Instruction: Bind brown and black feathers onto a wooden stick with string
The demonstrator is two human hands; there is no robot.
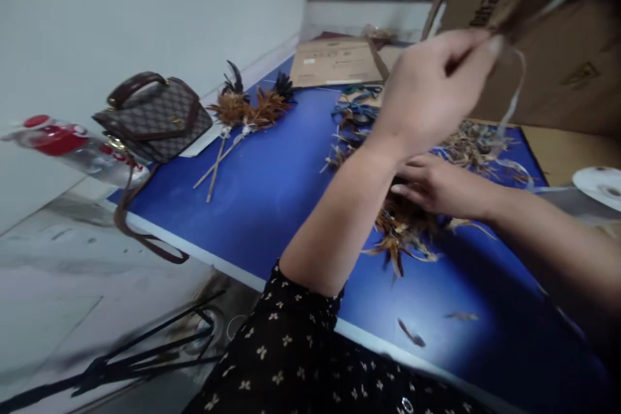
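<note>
My left hand [431, 87] is raised across the blue table, thumb and fingers pinched at the end of a blurred dark brown thing I cannot make out. A thin translucent strip [515, 100] hangs just beyond its fingertips. Below the left wrist, my right hand [441, 187] is closed on brown feathers, its fingertips partly hidden. A bunch of brown feathers [395, 242] spreads out under it. Beyond the hands lie a pile of pale, speckled feathers [468, 142] and some blue-green feathers or strands [356, 103].
Two feathered sticks [216, 165] lie crossed at the left, near a brown handbag [162, 116] and a red-capped bottle [82, 145]. Loose feathers [411, 333] lie near the front edge. Cardboard [334, 61] is at the back; a large carton [548, 77] and white spool [599, 186] stand right.
</note>
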